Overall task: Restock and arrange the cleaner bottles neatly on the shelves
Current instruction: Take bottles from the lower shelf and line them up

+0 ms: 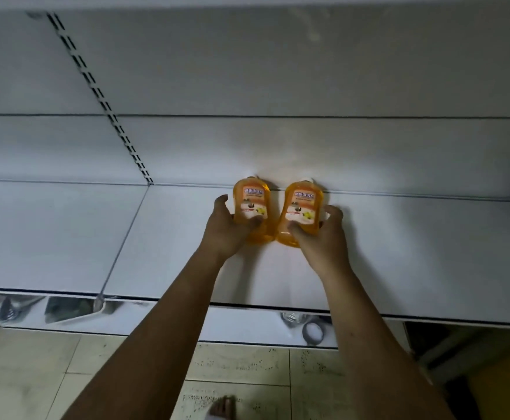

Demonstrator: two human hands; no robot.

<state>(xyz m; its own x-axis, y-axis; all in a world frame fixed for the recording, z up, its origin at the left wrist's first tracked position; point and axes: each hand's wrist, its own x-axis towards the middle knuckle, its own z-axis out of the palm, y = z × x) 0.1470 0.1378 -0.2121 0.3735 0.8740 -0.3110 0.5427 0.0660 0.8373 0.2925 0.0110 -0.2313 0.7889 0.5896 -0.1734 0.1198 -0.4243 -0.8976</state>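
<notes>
Two orange cleaner bottles are held upright side by side at the back of the white shelf (399, 237), against the rear panel (308, 147). The left bottle (253, 201) is gripped by the left hand (228, 228), fingers curled round its outer side and thumb pressed on the label. The right bottle (303, 207) is gripped likewise by the right hand (320, 234); the two bottles almost touch.
</notes>
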